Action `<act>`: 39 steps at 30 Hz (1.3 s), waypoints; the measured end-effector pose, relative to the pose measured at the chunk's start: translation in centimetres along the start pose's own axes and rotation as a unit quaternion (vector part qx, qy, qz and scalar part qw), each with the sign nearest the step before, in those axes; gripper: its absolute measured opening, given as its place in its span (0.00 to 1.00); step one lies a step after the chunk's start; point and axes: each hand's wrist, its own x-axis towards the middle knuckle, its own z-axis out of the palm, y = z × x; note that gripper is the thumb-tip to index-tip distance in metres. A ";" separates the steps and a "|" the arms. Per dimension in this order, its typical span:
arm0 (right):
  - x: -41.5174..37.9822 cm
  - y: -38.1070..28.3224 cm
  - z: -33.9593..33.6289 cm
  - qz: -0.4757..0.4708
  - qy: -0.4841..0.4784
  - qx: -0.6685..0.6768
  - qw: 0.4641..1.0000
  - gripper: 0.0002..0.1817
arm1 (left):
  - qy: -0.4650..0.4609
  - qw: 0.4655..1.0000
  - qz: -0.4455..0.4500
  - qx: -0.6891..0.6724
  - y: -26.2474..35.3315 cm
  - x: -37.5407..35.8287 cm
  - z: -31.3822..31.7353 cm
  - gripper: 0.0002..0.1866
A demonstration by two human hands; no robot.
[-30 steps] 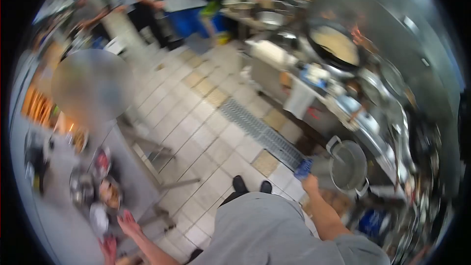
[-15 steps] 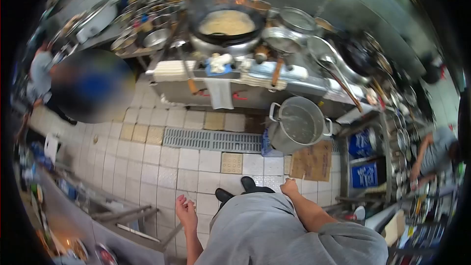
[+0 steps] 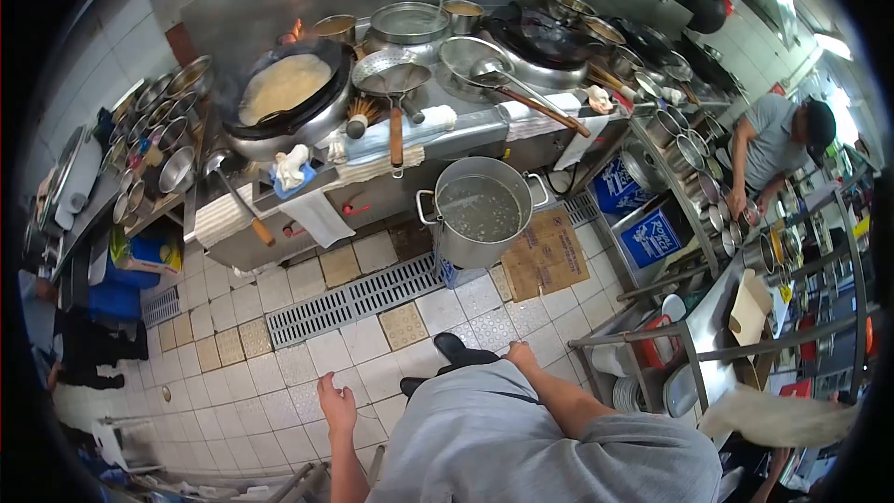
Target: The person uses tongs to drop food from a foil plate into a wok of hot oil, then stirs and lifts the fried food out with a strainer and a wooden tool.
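Note:
My left hand [image 3: 337, 402] hangs beside my body over the tiled floor, its fingers loosely apart with nothing in them. At the other side of my grey shirt, my right hand [image 3: 521, 356] is closed; no object shows in it. The thing nearest to that hand is a cardboard sheet [image 3: 545, 259] lying on the floor. Beyond it stands a tall metal stockpot [image 3: 480, 237] with two loop handles and cloudy liquid inside. Neither hand touches the pot.
Along the stove counter are a wok [image 3: 289, 90] of pale liquid with flame behind it, a wire strainer [image 3: 391, 76] and a ladle [image 3: 217, 164]. A metal rack [image 3: 684, 251] stands at right, near a co-worker [image 3: 771, 144]. A floor drain [image 3: 345, 294] crosses the tiles.
My view has turned right, so the stove and stockpot sit further left. More of the right-hand rack and co-worker shows. My hands hang much as before.

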 end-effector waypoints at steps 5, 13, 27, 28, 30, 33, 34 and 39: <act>0.4 -0.2 0.8 0.014 0.015 0.013 1.000 0.25 | -0.061 0.988 -0.039 0.139 -12.6 -3.7 7.3 0.21; 1.5 0.5 2.2 -0.045 0.037 0.005 0.998 0.25 | -0.124 0.973 -0.163 0.105 -16.1 -13.3 6.4 0.21; 7.0 -5.2 -0.1 -0.084 -0.025 -0.052 0.995 0.24 | 0.069 0.877 -0.444 -0.168 -10.9 -13.7 4.5 0.22; 7.3 -5.7 -0.6 -0.086 -0.027 -0.052 0.995 0.24 | 0.072 0.877 -0.445 -0.166 -9.9 -13.8 4.8 0.22; 8.0 -6.7 -1.9 -0.103 -0.043 -0.040 0.993 0.24 | 0.060 0.894 -0.425 -0.128 -8.6 -14.3 5.8 0.22; 10.2 -5.9 -3.2 -0.128 -0.026 -0.031 0.991 0.24 | 0.009 0.928 -0.371 -0.024 -8.6 -15.1 8.2 0.22; 10.5 -5.7 -4.3 -0.135 -0.020 -0.020 0.990 0.25 | -0.016 0.940 -0.341 0.026 -9.6 -15.6 9.5 0.22; 15.2 0.8 -7.7 -0.105 -0.004 0.022 0.994 0.24 | -0.040 0.942 -0.322 0.084 -11.6 -15.6 16.6 0.23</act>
